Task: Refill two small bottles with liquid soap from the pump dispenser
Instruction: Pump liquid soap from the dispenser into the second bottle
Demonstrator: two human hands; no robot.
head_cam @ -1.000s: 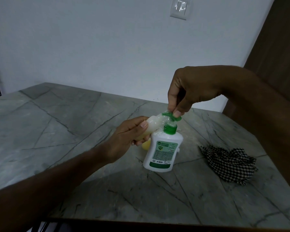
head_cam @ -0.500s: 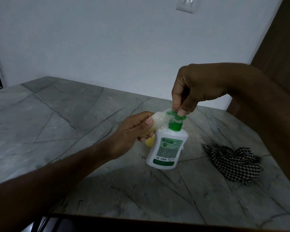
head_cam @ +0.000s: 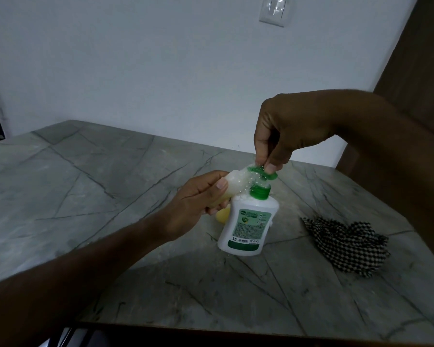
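Note:
A white pump dispenser [head_cam: 246,226] with a green label stands on the grey stone table [head_cam: 85,191]. My right hand [head_cam: 286,131] is above it, fingertips pressed on the green pump head [head_cam: 262,171]. My left hand [head_cam: 198,204] grips a small pale bottle [head_cam: 233,185], tilted, its mouth held against the pump spout. Foamy soap sits around the spout and the bottle's neck. A second small yellowish bottle [head_cam: 223,216] shows partly behind the dispenser, below my left hand.
A black-and-white checked cloth [head_cam: 348,246] lies crumpled on the table to the right of the dispenser. A white wall with a light switch [head_cam: 273,10] stands behind. A brown door [head_cam: 416,71] is at the right. The table's dark front edge [head_cam: 236,331] runs along the bottom.
The view has shifted slightly. Both hands stay at the pump, and the pump head looks a little lower than one second ago.

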